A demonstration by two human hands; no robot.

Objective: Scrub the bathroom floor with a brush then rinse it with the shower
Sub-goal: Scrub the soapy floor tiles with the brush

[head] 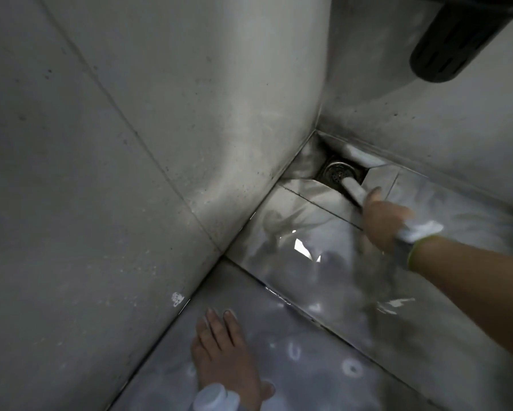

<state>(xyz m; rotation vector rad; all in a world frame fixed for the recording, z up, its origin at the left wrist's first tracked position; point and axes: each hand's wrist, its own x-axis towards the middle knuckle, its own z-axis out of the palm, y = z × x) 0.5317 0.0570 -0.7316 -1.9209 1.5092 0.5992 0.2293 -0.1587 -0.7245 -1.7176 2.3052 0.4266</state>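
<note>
Just beyond the curled fingers of the right hand (381, 221), a brush (353, 188) is gripped, its head at the drain (336, 172); the left hand (222, 351) is laid flat on wet floor (308, 366). Scrubbing is judged underway, rinsing left.

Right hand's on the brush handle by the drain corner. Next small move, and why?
Probably draw the brush back from the drain along the wet floor toward the body. The right hand grips its handle with the far end already at the corner, while the left hand rests flat on the floor as a brace.
</note>
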